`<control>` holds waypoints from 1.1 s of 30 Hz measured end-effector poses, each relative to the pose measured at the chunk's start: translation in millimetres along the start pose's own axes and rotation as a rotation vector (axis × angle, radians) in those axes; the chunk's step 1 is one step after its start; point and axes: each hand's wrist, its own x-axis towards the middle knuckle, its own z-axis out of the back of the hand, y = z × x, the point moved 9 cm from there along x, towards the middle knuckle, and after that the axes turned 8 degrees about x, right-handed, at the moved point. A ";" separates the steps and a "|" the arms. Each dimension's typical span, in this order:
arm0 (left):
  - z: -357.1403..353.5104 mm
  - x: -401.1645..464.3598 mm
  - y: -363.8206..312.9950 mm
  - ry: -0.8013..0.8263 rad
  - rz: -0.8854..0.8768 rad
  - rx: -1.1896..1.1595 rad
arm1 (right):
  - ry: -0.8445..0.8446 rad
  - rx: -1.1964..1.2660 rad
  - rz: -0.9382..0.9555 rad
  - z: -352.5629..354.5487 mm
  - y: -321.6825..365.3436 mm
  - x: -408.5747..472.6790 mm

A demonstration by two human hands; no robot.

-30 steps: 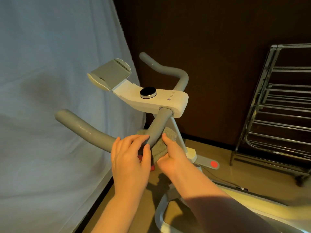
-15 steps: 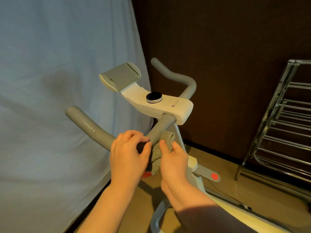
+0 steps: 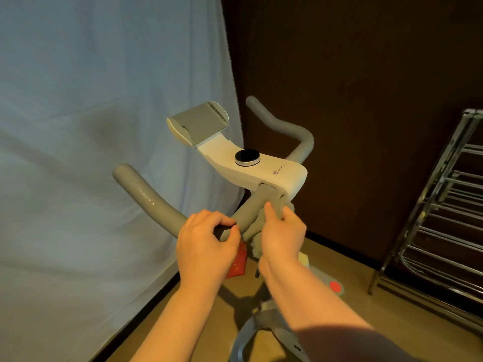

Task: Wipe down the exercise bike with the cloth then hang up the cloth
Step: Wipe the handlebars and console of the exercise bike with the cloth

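Observation:
The exercise bike point(image 3: 261, 171) has a white console with a round black knob and grey handlebars. My left hand point(image 3: 206, 244) curls round the grey handlebar bend point(image 3: 162, 207) just below the console. My right hand point(image 3: 282, 236) grips a grey-green cloth point(image 3: 254, 231) and holds it against the right side of the same bar, close under the console. Part of the cloth hangs down between my hands.
A chrome drying rack point(image 3: 441, 226) stands at the right against a dark wall. A pale blue sheet point(image 3: 91, 152) hangs on the left. The bike's base with a red dot point(image 3: 335, 286) lies on the tan floor below.
My right hand has slid the cloth up the bar toward the console. My left hand stays on the handlebar bend. The view has shifted left, pushing the rack toward the right edge.

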 end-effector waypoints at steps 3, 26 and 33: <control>-0.2 -0.8 -0.8 -0.011 -0.001 0.001 | -0.046 0.056 -0.027 -4.9 -4.8 -6.8; 4.3 -0.2 -0.9 0.030 0.010 -0.038 | 0.239 -0.294 0.330 -12.0 0.3 -11.2; 2.0 1.1 -0.9 0.015 0.027 -0.024 | 0.097 0.007 0.085 -6.6 0.0 6.4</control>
